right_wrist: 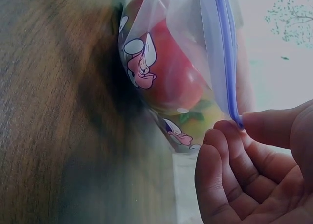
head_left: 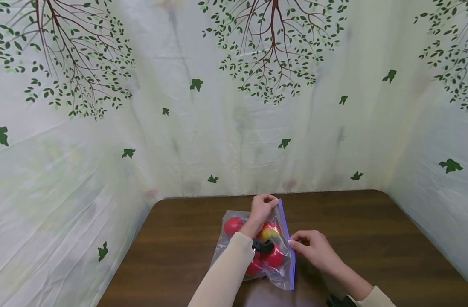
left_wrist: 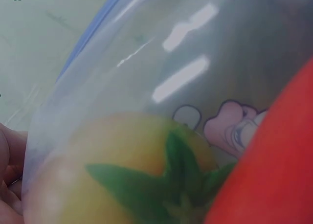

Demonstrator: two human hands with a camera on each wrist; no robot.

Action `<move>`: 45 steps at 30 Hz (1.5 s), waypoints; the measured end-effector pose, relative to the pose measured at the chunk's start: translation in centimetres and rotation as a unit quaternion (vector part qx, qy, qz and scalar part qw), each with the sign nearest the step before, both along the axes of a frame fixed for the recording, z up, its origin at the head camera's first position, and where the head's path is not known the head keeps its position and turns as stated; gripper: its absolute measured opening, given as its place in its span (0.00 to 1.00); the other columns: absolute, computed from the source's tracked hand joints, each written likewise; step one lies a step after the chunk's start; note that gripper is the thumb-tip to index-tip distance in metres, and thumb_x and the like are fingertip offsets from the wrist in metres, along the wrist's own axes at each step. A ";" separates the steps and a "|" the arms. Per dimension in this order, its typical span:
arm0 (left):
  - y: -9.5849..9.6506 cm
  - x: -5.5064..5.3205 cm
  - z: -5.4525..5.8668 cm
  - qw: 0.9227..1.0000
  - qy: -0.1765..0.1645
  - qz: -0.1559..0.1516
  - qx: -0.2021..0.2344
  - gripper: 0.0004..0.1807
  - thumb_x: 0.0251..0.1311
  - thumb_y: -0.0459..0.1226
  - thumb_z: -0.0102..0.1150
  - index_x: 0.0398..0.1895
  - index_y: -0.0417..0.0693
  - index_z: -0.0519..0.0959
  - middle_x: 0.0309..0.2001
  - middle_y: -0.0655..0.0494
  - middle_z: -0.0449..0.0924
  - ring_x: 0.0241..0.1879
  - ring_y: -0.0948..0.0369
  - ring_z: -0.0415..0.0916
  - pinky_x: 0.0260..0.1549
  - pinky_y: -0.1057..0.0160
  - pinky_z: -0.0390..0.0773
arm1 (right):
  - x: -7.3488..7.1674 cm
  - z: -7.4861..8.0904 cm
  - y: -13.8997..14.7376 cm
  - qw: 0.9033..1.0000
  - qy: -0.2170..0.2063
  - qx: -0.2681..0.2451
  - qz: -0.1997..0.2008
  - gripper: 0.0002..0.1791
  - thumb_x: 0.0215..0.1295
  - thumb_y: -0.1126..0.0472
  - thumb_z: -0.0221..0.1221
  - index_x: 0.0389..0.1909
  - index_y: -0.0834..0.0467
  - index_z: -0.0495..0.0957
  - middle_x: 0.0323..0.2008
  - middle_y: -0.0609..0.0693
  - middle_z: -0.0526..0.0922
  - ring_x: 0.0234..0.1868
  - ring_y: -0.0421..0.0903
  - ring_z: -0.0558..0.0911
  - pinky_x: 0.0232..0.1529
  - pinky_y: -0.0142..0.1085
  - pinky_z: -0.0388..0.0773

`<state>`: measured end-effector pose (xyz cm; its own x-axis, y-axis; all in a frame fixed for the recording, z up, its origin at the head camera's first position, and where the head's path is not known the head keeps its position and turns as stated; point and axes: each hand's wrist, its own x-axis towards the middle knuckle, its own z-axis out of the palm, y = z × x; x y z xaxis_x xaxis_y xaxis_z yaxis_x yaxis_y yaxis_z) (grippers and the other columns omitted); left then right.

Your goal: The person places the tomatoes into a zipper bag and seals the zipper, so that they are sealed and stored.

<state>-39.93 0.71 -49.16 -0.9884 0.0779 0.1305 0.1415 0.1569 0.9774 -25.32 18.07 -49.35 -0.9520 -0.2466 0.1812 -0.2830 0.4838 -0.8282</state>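
A clear zip bag point(head_left: 281, 279) lies on the table with several red fruits point(head_left: 233, 226) and a yellow-red fruit point(head_left: 270, 230) inside. Green pointed leaves point(left_wrist: 132, 185) top the yellow-red one in the left wrist view. Along the bag's right side runs a purple zip strip point(head_left: 293, 270). My left hand point(head_left: 261, 212) reaches over the bag and pinches its far corner by the strip's end. Partway down the strip, my right hand point(head_left: 316, 249) pinches the purple edge between thumb and forefinger, its other fingers curled below in the right wrist view. Pink cartoon prints point(right_wrist: 142, 75) mark the bag.
The brown wooden table point(head_left: 353, 221) extends on both sides of the bag. Behind it hangs a pale curtain point(head_left: 237, 140) with tree and leaf prints, which also encloses the left and right sides. Black bands point(head_left: 263, 246) are on both wrists.
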 end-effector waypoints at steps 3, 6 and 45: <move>0.1 0.0 -0.1 1.000 0.001 0.001 0.007 0.03 0.63 0.34 0.68 0.31 0.44 0.86 0.30 0.57 0.79 0.29 0.63 0.72 0.29 0.66 0.74 | 0.3 0.1 0.0 1.000 -0.004 -0.002 0.001 0.09 0.69 0.52 0.65 0.34 0.53 0.85 0.22 0.45 0.79 0.23 0.41 0.77 0.24 0.34 0.76; -0.1 0.0 -0.1 1.000 0.001 0.005 0.010 0.03 0.63 0.34 0.68 0.31 0.44 0.87 0.30 0.56 0.80 0.29 0.62 0.72 0.28 0.66 0.75 | 0.5 0.1 0.0 1.000 -0.008 -0.005 0.006 0.10 0.68 0.51 0.65 0.34 0.53 0.85 0.23 0.47 0.80 0.24 0.42 0.77 0.25 0.34 0.77; -0.3 -0.3 0.4 1.000 -0.006 0.021 0.021 0.03 0.62 0.33 0.68 0.31 0.46 0.86 0.31 0.55 0.80 0.29 0.62 0.73 0.29 0.66 0.75 | 3.0 0.0 -0.2 1.000 -0.004 0.001 0.020 0.08 0.68 0.52 0.65 0.31 0.50 0.84 0.21 0.43 0.79 0.23 0.39 0.77 0.24 0.34 0.78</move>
<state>-40.20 0.38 -48.81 -0.9922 0.0307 0.1209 0.1238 0.1221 0.9848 -22.35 17.88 -49.39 -0.9428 -0.2847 0.1736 -0.2958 0.4737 -0.8295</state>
